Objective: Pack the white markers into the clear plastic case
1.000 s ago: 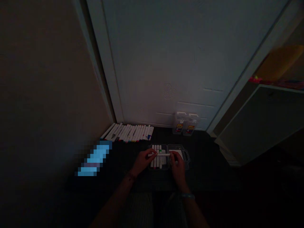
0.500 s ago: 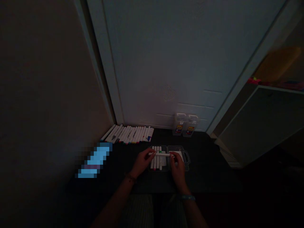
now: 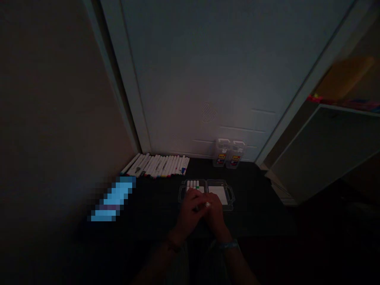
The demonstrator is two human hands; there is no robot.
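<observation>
My left hand and my right hand are pressed together above the near side of an open clear plastic case. Both have their fingers curled round a white marker. Only a small pale end of it peeks out between them; the rest is hidden. Behind my left fingers, several white markers lie side by side in the left half of the case, one with a green band. A white card lies in the right half.
A row of white markers with coloured ends lies at the back left of the dark table. Two clear cases, the left one and the right one, stand against the white door. A pixelated bright blue patch is at the left.
The marker was held level between both hands by its ends. Now the hands have come together, closer to me, covering most of it. The view has shifted slightly.
</observation>
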